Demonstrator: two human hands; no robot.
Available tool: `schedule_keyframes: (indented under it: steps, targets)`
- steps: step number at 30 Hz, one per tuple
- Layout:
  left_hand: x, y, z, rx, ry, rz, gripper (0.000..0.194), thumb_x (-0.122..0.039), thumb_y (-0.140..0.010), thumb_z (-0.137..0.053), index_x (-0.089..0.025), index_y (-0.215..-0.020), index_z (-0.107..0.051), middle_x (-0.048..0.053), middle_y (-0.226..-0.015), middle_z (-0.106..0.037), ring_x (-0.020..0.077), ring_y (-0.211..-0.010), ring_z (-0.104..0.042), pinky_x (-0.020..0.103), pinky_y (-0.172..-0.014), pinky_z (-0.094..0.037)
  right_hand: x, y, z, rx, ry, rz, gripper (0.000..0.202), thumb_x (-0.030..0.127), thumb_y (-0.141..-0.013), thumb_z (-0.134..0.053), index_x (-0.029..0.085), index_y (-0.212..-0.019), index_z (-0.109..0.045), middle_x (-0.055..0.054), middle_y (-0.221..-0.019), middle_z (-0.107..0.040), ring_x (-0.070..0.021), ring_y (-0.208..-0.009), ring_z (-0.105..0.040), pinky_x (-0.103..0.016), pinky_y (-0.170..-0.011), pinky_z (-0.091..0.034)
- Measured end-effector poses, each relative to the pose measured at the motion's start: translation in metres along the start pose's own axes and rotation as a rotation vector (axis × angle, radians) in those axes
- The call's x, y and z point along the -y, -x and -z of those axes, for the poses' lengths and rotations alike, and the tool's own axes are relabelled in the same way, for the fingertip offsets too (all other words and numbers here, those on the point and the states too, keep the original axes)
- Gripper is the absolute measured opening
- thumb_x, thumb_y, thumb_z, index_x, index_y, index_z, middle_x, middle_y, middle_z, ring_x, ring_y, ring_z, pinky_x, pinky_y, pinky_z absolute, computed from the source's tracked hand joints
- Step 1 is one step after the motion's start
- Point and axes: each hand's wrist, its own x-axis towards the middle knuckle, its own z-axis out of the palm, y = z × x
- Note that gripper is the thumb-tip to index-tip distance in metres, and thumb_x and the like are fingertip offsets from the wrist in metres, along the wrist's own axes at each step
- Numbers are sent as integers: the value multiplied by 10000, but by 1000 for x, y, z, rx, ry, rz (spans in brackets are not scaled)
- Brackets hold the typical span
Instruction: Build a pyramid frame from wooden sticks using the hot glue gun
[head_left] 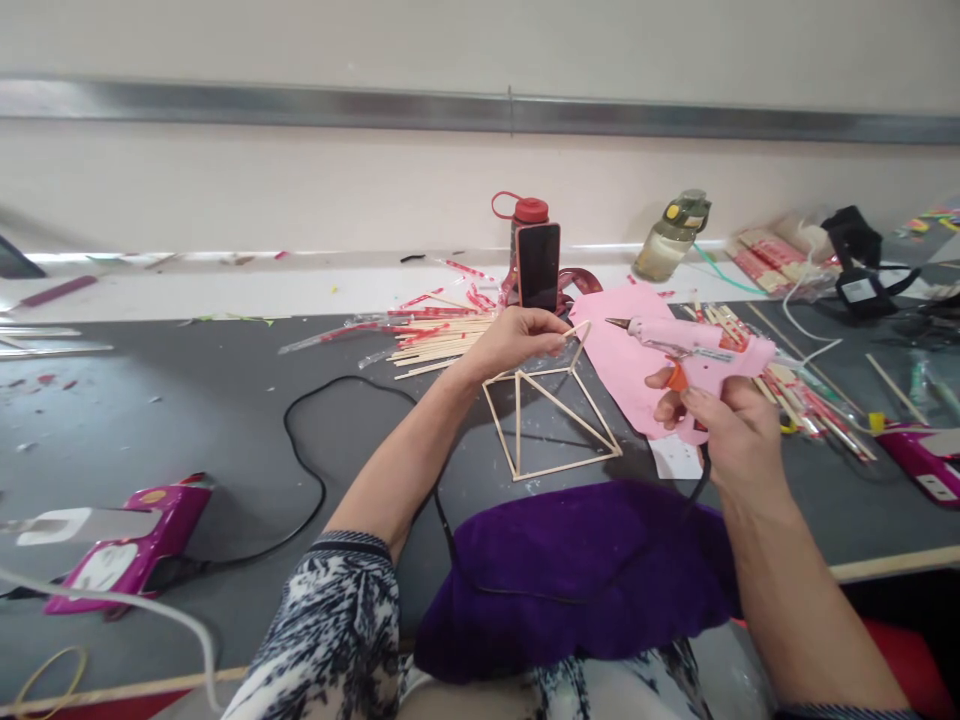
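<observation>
My left hand (pixel 525 338) pinches a short wooden stick (pixel 576 328) above the back of a stick frame. The frame (pixel 566 463) lies on the grey table, a four-sided outline with two sticks meeting at its back edge. At its back right corner another stick (pixel 580 348) stands up, its top near the end of the held stick. My right hand (pixel 720 415) is wrapped round a pink glue gun (pixel 697 350), fingers by the orange trigger. The gun's nozzle points left, a little apart from the held stick. Pink paper (pixel 626 375) lies beneath the gun.
Behind are loose wooden sticks (pixel 442 335), a phone (pixel 538 265) against a red-capped bottle (pixel 531 210), and a clear bottle (pixel 670 240). More sticks (pixel 814 400) lie at right. A magenta power strip (pixel 135 540) and black cable (pixel 324 480) are at left; purple cloth (pixel 577 570) is in front.
</observation>
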Motion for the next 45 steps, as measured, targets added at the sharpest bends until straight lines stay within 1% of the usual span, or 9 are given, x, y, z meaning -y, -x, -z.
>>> schedule_keyframes:
  steps: [3, 8, 12, 17, 23, 29, 38, 45]
  targets:
    - [0, 0, 0, -6, 9, 3, 217, -188, -732, -630, -117, -917, -718, 19, -753, -662, 78, -647, -552, 188, -587, -411, 2, 3, -3, -5, 119, 29, 137, 302, -825, -627, 182, -858, -685, -53, -889, -712, -127, -581, -595, -277, -537, -476]
    - [0, 0, 2, 12, 3, -19, 220, -202, -753, -615, -116, -931, -712, 26, -754, -662, 86, -666, -572, 195, -607, -434, 4, 2, -3, 26, 294, 79, 169, 324, -844, -596, 187, -823, -693, -31, -774, -684, -129, -591, -572, -268, -547, -445]
    - [-2, 0, 2, 2, 1, -18, 215, -212, -760, -611, -115, -923, -712, 32, -753, -665, 89, -672, -582, 201, -622, -451, 1, 2, -4, 43, 363, 114, 177, 325, -864, -576, 198, -833, -695, -25, -749, -667, -148, -637, -571, -288, -594, -438]
    - [-2, 0, 2, -1, 3, -12, 214, -198, -752, -614, -114, -921, -714, 33, -761, -672, 90, -674, -586, 202, -627, -457, 1, 1, -5, 57, 369, 135, 172, 318, -871, -567, 199, -817, -679, -22, -754, -655, -142, -638, -561, -291, -611, -433]
    - [-4, 1, 2, 2, 17, -14, 211, -196, -751, -618, -107, -914, -718, 32, -748, -670, 87, -664, -582, 200, -619, -448, 0, -1, -7, 82, 361, 124, 205, 328, -875, -551, 195, -758, -654, -8, -642, -592, -146, -616, -561, -294, -611, -443]
    - [-8, 3, 3, 1, 14, -16, 200, -211, -752, -634, -103, -897, -721, 28, -728, -665, 74, -641, -561, 191, -602, -432, -2, -2, -9, 63, 339, 107, 205, 334, -864, -561, 194, -739, -645, -2, -599, -584, -146, -586, -549, -303, -624, -452]
    - [-11, 3, 2, -2, 34, 8, 189, -197, -738, -649, -98, -882, -720, 25, -714, -662, 70, -631, -555, 185, -593, -427, -3, -4, -15, 36, 307, 112, 194, 353, -849, -578, 196, -763, -652, -10, -645, -603, -137, -563, -535, -295, -583, -455]
    - [-6, 3, 2, 8, 33, 0, 205, -197, -745, -638, -106, -907, -726, 22, -725, -661, 69, -638, -554, 184, -596, -423, -4, -3, -14, 25, 304, 106, 191, 347, -850, -577, 196, -766, -659, -18, -675, -616, -143, -599, -555, -286, -588, -451]
